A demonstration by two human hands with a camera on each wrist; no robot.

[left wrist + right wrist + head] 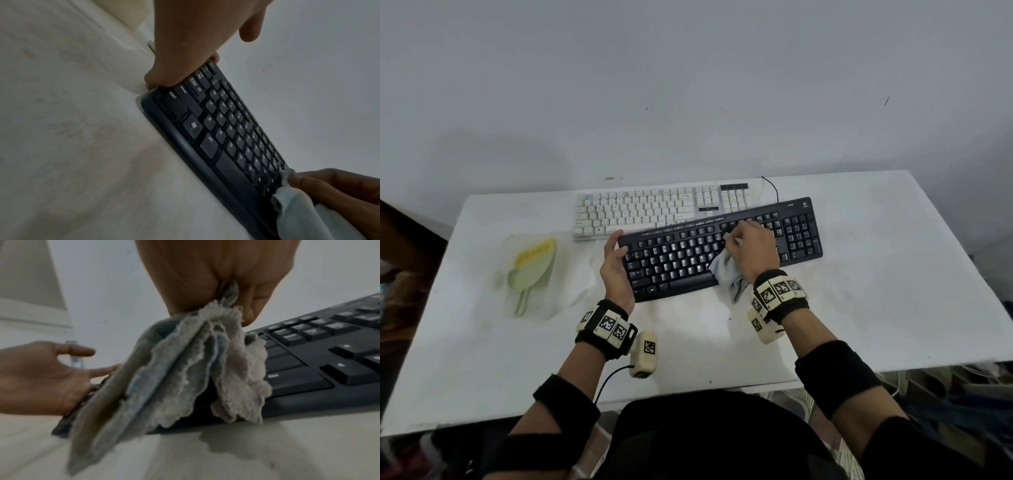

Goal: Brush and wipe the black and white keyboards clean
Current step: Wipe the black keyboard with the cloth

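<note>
The black keyboard lies slanted on the white table, in front of the white keyboard. My right hand grips a bunched pale grey-blue cloth and holds it down on the keys right of the middle. In the right wrist view the cloth hangs from my fist over the keyboard's front edge. My left hand braces the keyboard's left end, thumb at the far corner and straight fingers on the keys.
A pale green dustpan with a yellow-bristled brush lies on a clear plastic sheet at the left of the table. The black keyboard's cable runs back toward the wall. The table's front edge is close to my body.
</note>
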